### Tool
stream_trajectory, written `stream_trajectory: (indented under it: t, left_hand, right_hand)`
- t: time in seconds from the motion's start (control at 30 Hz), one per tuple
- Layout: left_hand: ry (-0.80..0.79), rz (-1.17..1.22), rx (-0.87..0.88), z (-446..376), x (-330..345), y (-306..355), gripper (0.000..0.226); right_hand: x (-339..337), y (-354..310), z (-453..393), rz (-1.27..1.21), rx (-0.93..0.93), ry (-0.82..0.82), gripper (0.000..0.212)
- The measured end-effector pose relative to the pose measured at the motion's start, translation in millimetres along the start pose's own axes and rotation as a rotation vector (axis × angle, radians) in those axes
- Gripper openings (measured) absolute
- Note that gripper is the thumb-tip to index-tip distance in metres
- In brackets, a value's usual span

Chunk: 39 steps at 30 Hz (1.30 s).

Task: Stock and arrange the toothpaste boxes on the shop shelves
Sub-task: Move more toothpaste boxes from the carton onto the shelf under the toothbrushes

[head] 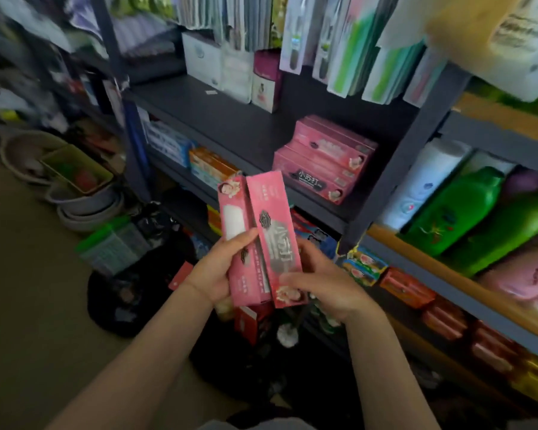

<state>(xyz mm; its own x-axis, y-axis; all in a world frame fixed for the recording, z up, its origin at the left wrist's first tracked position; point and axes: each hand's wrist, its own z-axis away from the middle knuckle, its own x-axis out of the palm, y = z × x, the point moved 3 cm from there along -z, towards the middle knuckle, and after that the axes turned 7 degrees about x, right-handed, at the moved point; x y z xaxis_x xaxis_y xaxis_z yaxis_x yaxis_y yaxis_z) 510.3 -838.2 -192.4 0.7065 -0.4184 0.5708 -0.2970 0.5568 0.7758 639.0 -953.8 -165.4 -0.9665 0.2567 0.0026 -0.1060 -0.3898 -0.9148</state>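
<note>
A cramped shop aisle fills the frame, with a dark shelving unit (pixel 230 119) running from centre to right and basins and clutter on the floor at left. On the middle shelf, right of centre, a stack of pink toothpaste boxes (pixel 325 158) already lies flat, with bare board to its left. At lower centre, the left hand (pixel 215 271) grips one pink box (pixel 239 240) with its thumb across the front, and the right hand (pixel 320 283) curls its fingers round a second pink box (pixel 278 240) near its lower end. The two boxes stand nearly upright, touching along their long edges, held out below the shelf. The step in hand seems to be carrying fresh stock to the pile. Next, the boxes probably need turning flat, printed face forward, and setting on or beside the stack, square with its edges.
</note>
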Motion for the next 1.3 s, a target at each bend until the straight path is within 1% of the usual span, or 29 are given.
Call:
stream_trajectory:
  t: [0.07, 0.1, 0.13, 0.17, 0.23, 0.33, 0.4, 0.47, 0.5, 0.57, 0.63, 0.73, 0.83, 0.93, 1.0, 1.07, 1.13, 1.2, 1.23, 1.3]
  left_hand:
    - [-0.019, -0.064, 0.031, -28.1, 0.6, 17.6, 0.048]
    - [-0.03, -0.076, 0.042, -41.7, 1.7, 24.7, 0.046]
    - [-0.036, -0.072, 0.049, -54.4, 3.8, 30.1, 0.042]
    - [-0.029, -0.06, 0.055, -65.8, 6.0, 34.7, 0.041]
    - [0.001, -0.046, 0.054, -88.2, 7.5, 40.8, 0.045]
    - [-0.015, -0.129, 0.033, -120.9, 5.2, 46.8, 0.049]
    - [-0.016, -0.167, 0.017, -140.6, 1.1, 51.8, 0.045]
    - [-0.047, -0.194, 0.01, -158.2, -1.4, 60.4, 0.041]
    - [-0.071, -0.209, 0.011, -166.3, -2.0, 66.0, 0.039]
    - [-0.116, -0.217, 0.011, -181.4, -3.3, 78.6, 0.035]
    - [-0.143, -0.211, 0.003, -195.7, -5.3, 91.7, 0.038]
    - [-0.169, -0.249, 0.012, -215.8, -9.5, 107.9, 0.046]
    - [-0.21, -0.359, 0.034, -230.1, -10.6, 117.8, 0.053]
    - [-0.259, -0.505, 0.061, -240.2, -10.5, 122.5, 0.046]
    - [-0.274, -0.626, 0.125, -246.2, -9.2, 127.3, 0.043]
    - [-0.303, -0.781, 0.248, -247.9, -3.7, 135.6, 0.04]
    - [-0.363, -0.955, 0.385, -246.4, 7.1, 146.5, 0.041]
    - [-0.466, -1.184, 0.569, -246.5, 24.1, 156.8, 0.048]
    - [-0.532, -1.313, 0.666, -246.9, 34.7, 160.1, 0.051]
    - [-0.67, -1.504, 0.845, -249.1, 59.4, 160.8, 0.055]
  right_hand:
    - [1.4, -26.6, -33.2, 0.067, -0.067, 0.074, 0.04]
    - [1.7, -40.1, -46.4, 0.123, -0.11, 0.135, 0.035]
    - [0.6, -51.6, -58.6, 0.17, -0.147, 0.204, 0.033]
    - [-1.3, -61.2, -68.6, 0.199, -0.184, 0.258, 0.035]
    - [-6.1, -76.8, -85.4, 0.283, -0.26, 0.337, 0.042]
    - [-21.5, -101.5, -105.6, 0.515, -0.313, 0.544, 0.064]
    - [-35.0, -119.9, -119.3, 0.728, -0.291, 0.729, 0.069]
    - [-48.4, -137.8, -136.6, 1.015, -0.225, 0.902, 0.065]
    - [-54.5, -145.3, -145.9, 1.147, -0.183, 0.963, 0.062]
    - [-66.9, -153.2, -166.0, 1.321, -0.106, 1.028, 0.057]
    - [-76.4, -153.9, -183.1, 1.384, -0.04, 1.037, 0.055]
    - [-83.5, -150.4, -198.4, 1.445, 0.008, 1.052, 0.053]
    - [-86.8, -145.6, -207.1, 1.451, -0.005, 1.083, 0.053]
    - [-86.9, -139.0, -212.6, 1.478, -0.071, 1.165, 0.06]
    - [-85.4, -134.3, -213.5, 1.493, -0.078, 1.22, 0.064]
    - [-83.4, -132.9, -211.0, 1.451, -0.119, 1.266, 0.06]
    - [-84.0, -131.9, -202.9, 1.286, -0.238, 1.335, 0.046]
    - [-80.4, -134.1, -183.6, 0.993, -0.376, 1.397, 0.037]
    - [-78.6, -133.7, -172.5, 0.824, -0.422, 1.413, 0.036]
    - [-72.5, -128.5, -152.0, 0.549, -0.423, 1.403, 0.04]
